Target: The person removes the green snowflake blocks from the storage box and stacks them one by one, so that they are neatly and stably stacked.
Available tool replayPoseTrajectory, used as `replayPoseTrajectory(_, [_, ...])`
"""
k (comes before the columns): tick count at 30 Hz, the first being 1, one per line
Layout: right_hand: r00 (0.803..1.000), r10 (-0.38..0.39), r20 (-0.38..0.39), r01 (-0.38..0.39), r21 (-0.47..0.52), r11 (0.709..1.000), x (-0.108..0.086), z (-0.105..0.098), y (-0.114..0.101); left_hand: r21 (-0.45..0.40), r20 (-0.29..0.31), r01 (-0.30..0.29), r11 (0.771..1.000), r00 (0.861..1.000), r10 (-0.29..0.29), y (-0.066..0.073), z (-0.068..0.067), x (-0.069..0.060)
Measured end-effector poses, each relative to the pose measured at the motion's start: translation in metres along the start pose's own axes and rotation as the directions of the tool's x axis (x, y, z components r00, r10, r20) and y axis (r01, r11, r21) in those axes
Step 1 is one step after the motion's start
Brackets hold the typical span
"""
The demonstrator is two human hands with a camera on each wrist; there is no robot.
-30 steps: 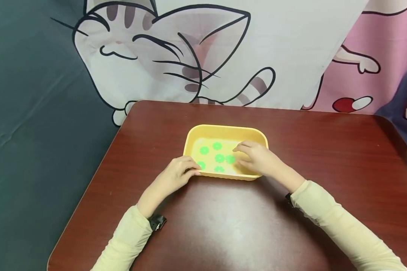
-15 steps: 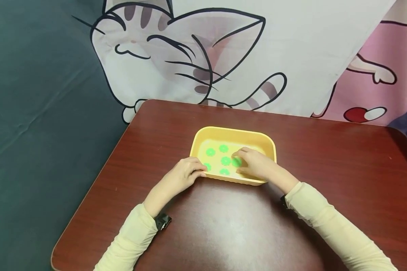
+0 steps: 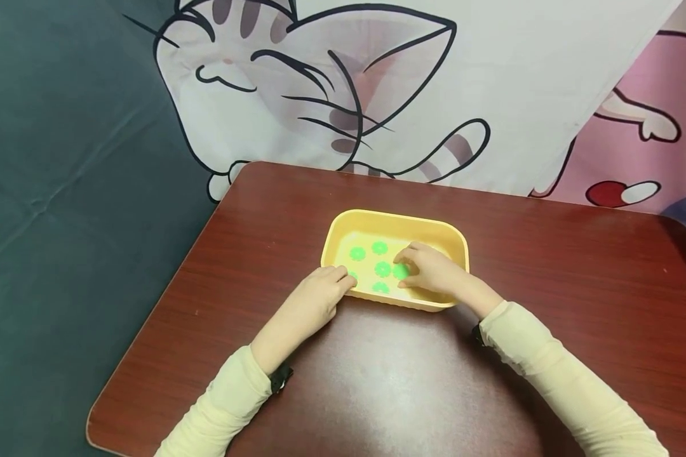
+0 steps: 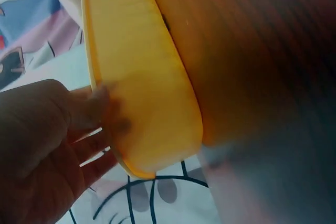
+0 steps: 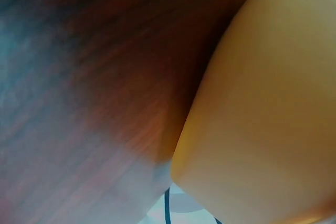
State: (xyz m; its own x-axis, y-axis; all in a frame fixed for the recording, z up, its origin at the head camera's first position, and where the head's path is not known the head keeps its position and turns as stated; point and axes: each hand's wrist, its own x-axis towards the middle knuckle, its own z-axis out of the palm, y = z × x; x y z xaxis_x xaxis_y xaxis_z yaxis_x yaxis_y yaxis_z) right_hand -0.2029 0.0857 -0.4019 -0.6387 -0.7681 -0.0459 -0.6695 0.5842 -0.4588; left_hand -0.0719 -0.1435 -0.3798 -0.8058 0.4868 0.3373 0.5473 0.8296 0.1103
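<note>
A yellow plastic tray (image 3: 414,301) lies on the table, with several flat green flower-shaped pieces (image 3: 382,269) on its floor. Whether these are loose or printed cannot be told. My left hand (image 3: 319,297) grips the tray's near left corner; in the left wrist view its thumb (image 4: 89,106) presses the outer wall while the fingers go behind the rim. My right hand (image 3: 434,271) reaches over the near right wall, its thumb and fingers parted on either side of the rightmost green piece (image 3: 401,271). In the right wrist view only the tray's outer wall (image 5: 262,108) and the table show.
The dark red-brown wooden table (image 3: 549,254) extends on all sides of the tray. Behind it hangs a cloth backdrop (image 3: 526,95) with cartoon cats. A dark green cloth (image 3: 63,254) lies past the table's left edge.
My right hand has lowered into the tray, and its fingers have come around the rightmost green piece. The left hand stays at the corner, its wrist turned slightly. The head view has shifted.
</note>
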Motion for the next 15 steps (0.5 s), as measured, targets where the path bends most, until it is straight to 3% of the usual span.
replayPoseTrajectory(5, [1.000, 0.006, 0.005, -0.006, 0.029, 1.000, 0.0014, 0.0002, -0.0002, 0.103, 0.032, -0.019, 0.995, 0.999, 0.016, 0.0054, -0.0009, 0.0017])
replayPoseTrajectory(11, [1.000, 0.012, 0.026, -0.013, 0.042, 0.999, 0.0018, 0.0012, 0.0017, 0.069, 0.123, -0.029, 0.997, 0.992, 0.020, 0.0021, -0.0034, 0.0049])
replayPoseTrajectory(15, [0.999, 0.010, 0.040, -0.012, 0.040, 0.999, 0.0022, 0.0034, 0.0014, 0.050, 0.143, -0.035, 0.998, 0.989, 0.027, 0.0013, -0.0041, 0.0049])
